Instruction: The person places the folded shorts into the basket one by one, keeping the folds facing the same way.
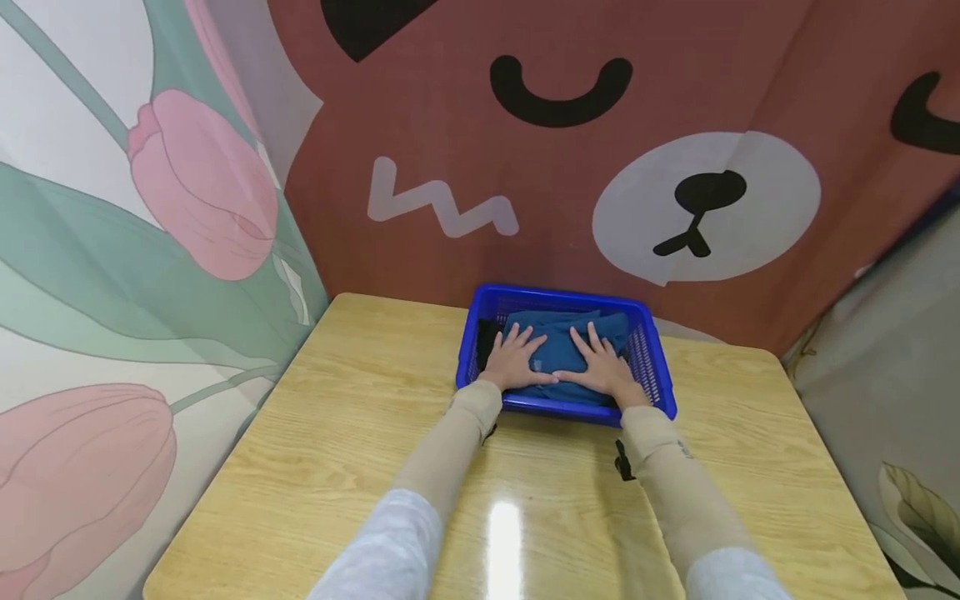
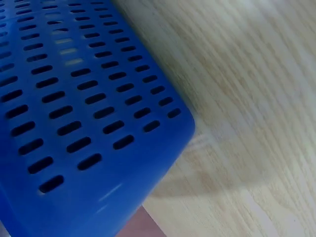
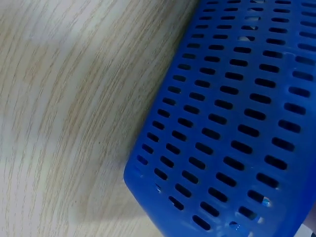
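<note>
A blue plastic basket (image 1: pixel 566 410) with slotted walls stands on the table, and folded dark teal cloth (image 1: pixel 558 346) lies inside it. My left hand (image 1: pixel 513 360) rests on the cloth's left part with its fingers spread. On the right part lies my right hand (image 1: pixel 602 367), also palm down with spread fingers. The two thumbs meet near the middle of the cloth. A black item (image 1: pixel 486 340) shows at the basket's left end, partly hidden by the left hand. Both wrist views show the slotted outer wall of the basket (image 2: pixel 98 113), and neither hand's fingers appear there.
The wooden table (image 1: pixel 360 400) reaches a curtain with a brown bear print (image 1: pixel 450 100) just behind the basket. A flower-print curtain (image 1: pixel 202 183) hangs on the left, and a pale grey one (image 1: pixel 877 358) on the right.
</note>
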Demonstrator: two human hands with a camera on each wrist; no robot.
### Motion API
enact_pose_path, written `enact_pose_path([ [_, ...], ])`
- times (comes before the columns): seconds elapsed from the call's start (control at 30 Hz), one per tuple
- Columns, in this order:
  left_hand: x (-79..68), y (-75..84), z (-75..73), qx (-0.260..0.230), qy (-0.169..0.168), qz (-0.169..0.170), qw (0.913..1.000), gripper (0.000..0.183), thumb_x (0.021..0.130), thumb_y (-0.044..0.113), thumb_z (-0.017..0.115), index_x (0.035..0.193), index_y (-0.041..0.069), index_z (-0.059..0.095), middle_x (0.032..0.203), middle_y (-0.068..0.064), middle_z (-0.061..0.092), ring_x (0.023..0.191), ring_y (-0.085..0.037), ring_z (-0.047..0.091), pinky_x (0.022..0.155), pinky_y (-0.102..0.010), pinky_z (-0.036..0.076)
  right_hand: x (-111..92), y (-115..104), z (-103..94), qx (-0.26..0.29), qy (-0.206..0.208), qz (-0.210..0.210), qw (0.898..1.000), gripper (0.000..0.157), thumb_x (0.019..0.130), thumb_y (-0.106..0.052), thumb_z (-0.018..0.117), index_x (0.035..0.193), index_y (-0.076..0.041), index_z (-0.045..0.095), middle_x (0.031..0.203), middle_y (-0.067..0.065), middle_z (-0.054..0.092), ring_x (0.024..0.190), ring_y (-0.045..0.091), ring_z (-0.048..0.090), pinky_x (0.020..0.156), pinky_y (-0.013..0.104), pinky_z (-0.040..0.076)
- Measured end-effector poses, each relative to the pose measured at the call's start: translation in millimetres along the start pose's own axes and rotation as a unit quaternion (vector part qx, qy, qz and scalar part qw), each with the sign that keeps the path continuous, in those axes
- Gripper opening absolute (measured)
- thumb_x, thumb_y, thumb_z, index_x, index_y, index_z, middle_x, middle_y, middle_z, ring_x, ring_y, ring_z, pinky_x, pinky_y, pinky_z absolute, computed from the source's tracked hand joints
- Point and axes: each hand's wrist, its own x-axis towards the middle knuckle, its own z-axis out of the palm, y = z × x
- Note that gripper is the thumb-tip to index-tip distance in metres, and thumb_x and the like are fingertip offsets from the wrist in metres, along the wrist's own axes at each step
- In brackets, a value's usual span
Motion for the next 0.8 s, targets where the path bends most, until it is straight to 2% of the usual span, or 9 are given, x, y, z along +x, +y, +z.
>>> enact_pose_path([
  [0.17, -3.1, -1.0, 6.0, -0.009, 0.015, 0.009, 0.9998, 0.088, 0.075, 0.073, 0.049, 0.146, 0.030, 0.021, 0.153, -0.004, 0.014, 0.140, -0.026, -0.001, 0.110, -0.050, 0.005, -1.2, 1.6, 6.8, 0.019, -0.017, 0.017, 1.000, 0.102, 0.075, -0.075, 0.045, 0.148, -0.016, 0.004, 0.152, 0.018, -0.007, 0.133, 0.048, 0.005, 0.094, 0.072, 0.016],
  [0.3, -5.8, 0.7, 8.3, 0.016, 0.018, 0.013, 0.9996, 0.088, 0.076, 0.073, 0.047, 0.147, 0.031, 0.018, 0.153, -0.004, 0.012, 0.139, -0.027, -0.002, 0.109, -0.052, 0.005, -2.0, 5.2, 15.2, 0.023, -0.036, 0.026, 0.999, 0.103, 0.075, -0.078, 0.040, 0.148, -0.016, 0.000, 0.151, 0.019, -0.007, 0.135, 0.044, -0.004, 0.097, 0.071, 0.010],
  [0.43, -6.6, 2.7, 7.6, 0.028, 0.020, 0.014, 0.9993, 0.086, 0.078, 0.072, 0.045, 0.147, 0.031, 0.015, 0.154, -0.004, 0.009, 0.139, -0.028, -0.005, 0.109, -0.054, 0.005, -0.2, 8.5, 19.2, 0.020, -0.029, 0.025, 0.999, 0.102, 0.076, -0.078, 0.037, 0.148, -0.016, -0.002, 0.151, 0.018, -0.008, 0.135, 0.043, -0.007, 0.098, 0.070, 0.006],
  [0.57, -3.1, 2.2, 8.6, 0.025, 0.021, 0.016, 0.9993, 0.085, 0.078, 0.071, 0.045, 0.147, 0.032, 0.014, 0.153, -0.004, 0.009, 0.139, -0.028, -0.005, 0.109, -0.054, 0.004, 0.8, 10.0, 19.2, 0.020, -0.027, 0.024, 0.999, 0.101, 0.077, -0.077, 0.036, 0.148, -0.016, 0.000, 0.151, 0.019, -0.006, 0.135, 0.044, -0.004, 0.099, 0.069, 0.006],
  [0.8, 0.5, -1.4, 10.3, 0.004, 0.026, 0.011, 0.9996, 0.087, 0.074, 0.071, 0.053, 0.145, 0.031, 0.024, 0.149, -0.004, 0.025, 0.139, -0.028, 0.010, 0.109, -0.053, 0.011, 1.0, 8.3, 20.0, 0.039, -0.035, 0.027, 0.998, 0.101, 0.076, -0.077, 0.038, 0.148, -0.013, 0.007, 0.151, 0.022, 0.003, 0.134, 0.047, 0.005, 0.099, 0.068, 0.010],
])
